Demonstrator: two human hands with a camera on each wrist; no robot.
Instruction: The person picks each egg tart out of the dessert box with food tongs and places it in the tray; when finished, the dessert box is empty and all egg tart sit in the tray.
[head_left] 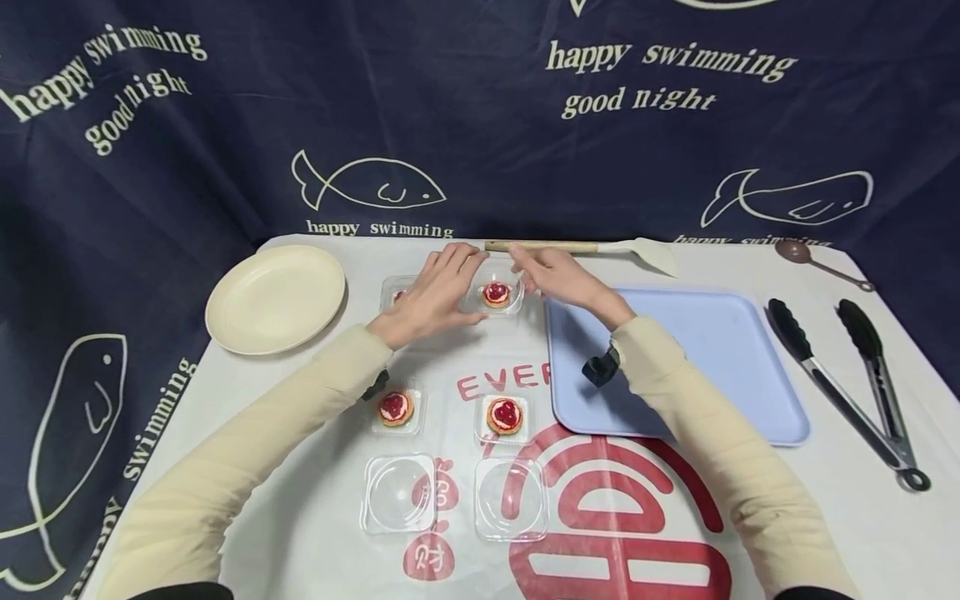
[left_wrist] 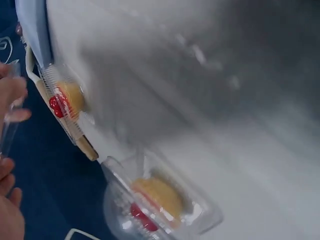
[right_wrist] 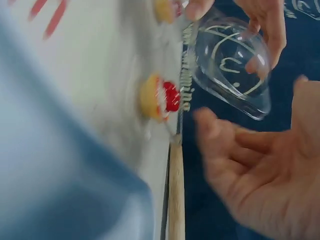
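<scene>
Near lids: two, left of the blue tray, likely spaced for reach.
Middle tarts: left of tray, paired.
Far tarts: left of tray's far end.
Left hand: pinches clear lid at its edge, presumably sparing the dome.
Right hand: fingers parted beside lid; contact unclear.

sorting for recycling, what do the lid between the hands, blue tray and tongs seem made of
Lid: probably thin, glossy plastic; see-through with highlights. Tray: likely smooth plastic; uniform colour, raised rim. Tongs: probably metal, shiny grey; dull black tips, maybe silicone or nylon.
</scene>
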